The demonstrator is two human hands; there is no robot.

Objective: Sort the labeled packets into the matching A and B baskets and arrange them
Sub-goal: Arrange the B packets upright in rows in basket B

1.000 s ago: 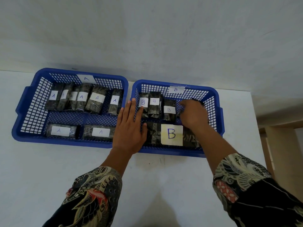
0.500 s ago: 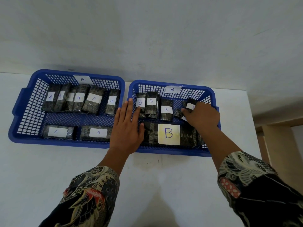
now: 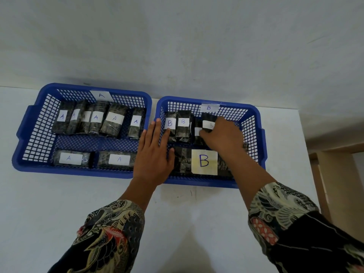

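Note:
Two blue mesh baskets stand side by side on a white table. The A basket [image 3: 29,123] on the left holds several dark packets with A labels, a back row [image 3: 114,121] and two flat ones in front [image 3: 119,159]. The B basket [image 3: 254,123] on the right holds upright B packets [image 3: 183,125] and a flat packet with a large yellow B label [image 3: 204,161]. My left hand [image 3: 153,152] lies flat, fingers spread, across the B basket's left rim. My right hand [image 3: 222,134] is inside the B basket, gripping a dark B packet [image 3: 208,120] held upright in the back row.
The table ends against a white wall just behind the baskets. Its right edge [image 3: 307,154] drops off beside a wooden piece of furniture [image 3: 334,174]. Bare tabletop [image 3: 59,203] stretches in front of the baskets. Patterned sleeves cover both my forearms.
My right hand has moved left and back inside the B basket, bringing the packet it grips upright next to the other B packets. My left hand has stayed on the rim.

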